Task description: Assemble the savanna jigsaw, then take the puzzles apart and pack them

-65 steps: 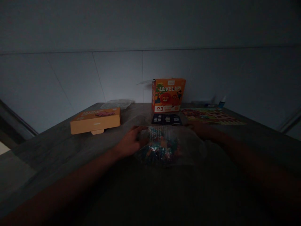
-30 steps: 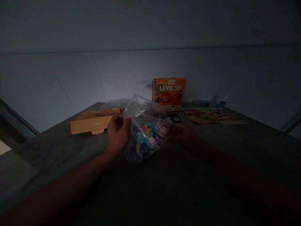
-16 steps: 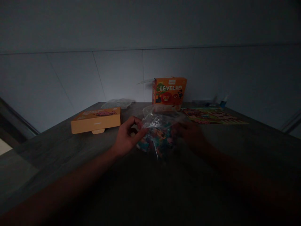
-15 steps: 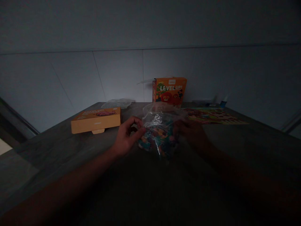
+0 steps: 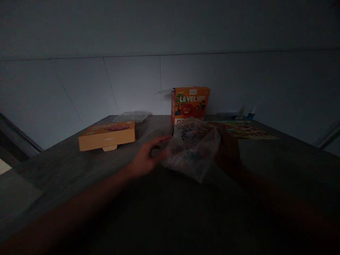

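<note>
A clear plastic bag (image 5: 192, 152) is held above the grey table in front of me, with small pieces dimly showing through it; their kind I cannot make out. My left hand (image 5: 148, 156) grips the bag's left edge between thumb and fingers. At the bag's right side, my right hand (image 5: 230, 147) is closed on the plastic, its fingers partly hidden and very dark. Just behind the bag stands an orange box (image 5: 191, 102) marked "LEVEL UP!".
A flat orange box (image 5: 107, 138) with its front flap out lies on the left. Behind it is a crumpled clear plastic wrapper (image 5: 131, 116). A colourful printed sheet (image 5: 252, 131) lies at the right, near a small blue-and-white bottle (image 5: 251, 114). A pale wall (image 5: 132, 85) closes off the back.
The bag has been turned over in my hands: the colourful pieces that showed at its front are now mostly behind cloudy plastic. My right hand has moved slightly right.
</note>
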Available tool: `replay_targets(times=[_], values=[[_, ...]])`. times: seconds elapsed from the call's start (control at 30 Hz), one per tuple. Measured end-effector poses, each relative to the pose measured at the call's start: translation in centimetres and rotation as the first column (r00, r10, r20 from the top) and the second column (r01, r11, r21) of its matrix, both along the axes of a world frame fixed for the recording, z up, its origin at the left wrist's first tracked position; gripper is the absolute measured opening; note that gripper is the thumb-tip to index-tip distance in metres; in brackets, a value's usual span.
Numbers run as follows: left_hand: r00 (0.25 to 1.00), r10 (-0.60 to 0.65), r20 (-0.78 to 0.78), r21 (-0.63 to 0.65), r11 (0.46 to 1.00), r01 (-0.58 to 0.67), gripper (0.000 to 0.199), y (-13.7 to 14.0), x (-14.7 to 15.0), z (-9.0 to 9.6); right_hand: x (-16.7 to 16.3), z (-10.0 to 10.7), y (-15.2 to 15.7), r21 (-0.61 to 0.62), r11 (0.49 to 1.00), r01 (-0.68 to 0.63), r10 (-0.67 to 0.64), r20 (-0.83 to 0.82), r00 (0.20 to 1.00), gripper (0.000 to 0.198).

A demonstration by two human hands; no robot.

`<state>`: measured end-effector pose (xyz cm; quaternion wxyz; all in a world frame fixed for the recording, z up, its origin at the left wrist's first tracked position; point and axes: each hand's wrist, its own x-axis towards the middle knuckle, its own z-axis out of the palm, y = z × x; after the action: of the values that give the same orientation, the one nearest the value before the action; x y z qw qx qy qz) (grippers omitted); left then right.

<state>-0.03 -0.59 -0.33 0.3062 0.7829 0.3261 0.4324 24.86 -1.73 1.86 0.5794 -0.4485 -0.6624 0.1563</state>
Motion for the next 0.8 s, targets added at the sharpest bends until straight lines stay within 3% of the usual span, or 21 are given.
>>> replay_targets(times=[0.17, 0.4, 0.5, 0.63, 0.7, 0.8], values=[[0.997, 0.021, -0.074, 0.137, 0.991, -0.01, 0.013, -0.3, 0.1, 0.0, 0.0, 0.1, 0.1, 0.101, 0.993, 0.068, -0.066, -0.022, 0.998, 0.028], [0.938, 0.237, 0.253, 0.166, 0.945, -0.284, 0.01, 0.1, 0.1, 0.2, 0.7, 0.4, 1.2, 0.205, 0.933, 0.295, -0.29, -0.056, 0.955, 0.043], [0.934, 0.24, 0.264, 0.129, 0.951, -0.281, 0.009, 0.4, 0.0, 0.3, 0.8, 0.0, 1.8, 0.099, 0.967, 0.233, -0.228, -0.065, 0.972, 0.051], [0.957, 0.175, 0.232, 0.005, 0.984, -0.181, 0.008, 0.5, -0.4, 0.3, 1.0, -0.8, 2.5, -0.119, 0.993, -0.022, 0.019, -0.034, 0.999, 0.053], [0.973, 0.078, 0.217, -0.051, 0.996, -0.069, 0.018, 0.3, -0.5, 0.4, 1.1, -1.0, 2.6, -0.2, 0.975, -0.094, 0.106, 0.048, 0.993, 0.049], [0.983, -0.065, 0.169, -0.107, 0.991, 0.084, 0.04, 0.0, -0.4, 0.4, 0.9, -0.9, 2.3, -0.264, 0.96, -0.091, 0.135, 0.151, 0.979, 0.041]])
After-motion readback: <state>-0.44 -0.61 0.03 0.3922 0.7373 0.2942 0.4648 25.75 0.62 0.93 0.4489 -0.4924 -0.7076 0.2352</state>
